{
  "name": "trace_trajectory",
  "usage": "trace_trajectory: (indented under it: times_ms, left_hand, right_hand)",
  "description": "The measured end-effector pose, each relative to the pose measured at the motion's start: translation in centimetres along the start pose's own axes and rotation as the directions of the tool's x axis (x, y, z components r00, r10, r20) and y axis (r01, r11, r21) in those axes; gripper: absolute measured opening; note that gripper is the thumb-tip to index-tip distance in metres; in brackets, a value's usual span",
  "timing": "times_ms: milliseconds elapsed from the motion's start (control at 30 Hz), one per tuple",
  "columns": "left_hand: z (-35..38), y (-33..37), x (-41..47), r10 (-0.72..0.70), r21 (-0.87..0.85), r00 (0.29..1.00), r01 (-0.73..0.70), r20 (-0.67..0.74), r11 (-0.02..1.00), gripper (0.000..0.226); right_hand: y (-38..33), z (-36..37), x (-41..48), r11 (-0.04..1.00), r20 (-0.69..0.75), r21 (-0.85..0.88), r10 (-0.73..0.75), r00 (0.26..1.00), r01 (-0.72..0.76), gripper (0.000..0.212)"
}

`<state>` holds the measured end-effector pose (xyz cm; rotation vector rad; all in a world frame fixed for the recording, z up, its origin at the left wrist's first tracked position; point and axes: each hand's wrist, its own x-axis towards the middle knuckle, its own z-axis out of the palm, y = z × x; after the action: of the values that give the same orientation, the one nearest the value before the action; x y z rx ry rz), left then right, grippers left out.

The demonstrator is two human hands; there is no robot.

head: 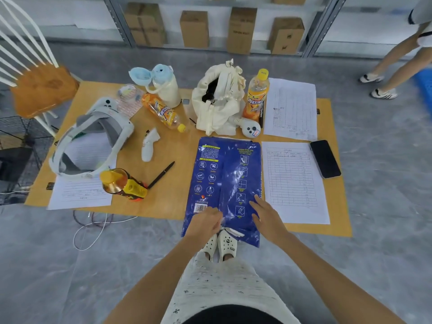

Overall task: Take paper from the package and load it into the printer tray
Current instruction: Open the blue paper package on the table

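A blue paper package [224, 178] lies lengthwise on the low wooden table [163, 202], its near end hanging over the front edge. My left hand [205, 223] pinches the wrapper's middle seam at that near end, where a white torn strip shows. My right hand [266, 213] rests flat on the package's near right corner, fingers spread. No printer or tray is in view.
Printed forms [294, 181] and a phone [325, 159] lie right of the package. A pen [161, 175], tipped bottle [124, 183], headset [91, 139], cream bag [219, 99] and upright bottle [257, 92] crowd the table. A chair [35, 85] stands left. A person's legs [392, 66] are far right.
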<state>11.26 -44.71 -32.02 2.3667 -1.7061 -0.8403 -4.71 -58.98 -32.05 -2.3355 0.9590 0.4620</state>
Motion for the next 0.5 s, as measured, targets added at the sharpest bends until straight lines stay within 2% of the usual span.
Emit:
trace_trajectory:
  times_ms: [100,233,367,500]
  left_hand:
    - [1.0,-1.1,-2.2,0.233,0.103,0.968,-0.243,0.096,0.965,0.005]
    - [2.2,-2.1,-4.3,0.386,0.259,0.876,-0.459,0.288,0.850,0.031]
    - [3.0,-2.4,-4.7,0.389,0.404,0.838,-0.531,0.384,0.745,0.043]
    - [3.5,-1.3,-4.5,0.278,0.429,0.842,-0.487,0.463,0.761,0.032]
  right_hand:
    - [-0.2,-0.1,-0.1,0.999,0.022,-0.032,0.020,1.000,-0.019,0.049]
    - [-0.7,0.4,-0.1,0.992,0.042,-0.124,0.038,0.998,-0.033,0.053]
    - [-2.3,1.4,-0.2,0.966,0.049,-0.241,0.104,0.993,-0.089,0.062]
    - [-3.4,3.3,-1.1,0.953,0.020,-0.279,0.132,0.991,-0.121,0.085]
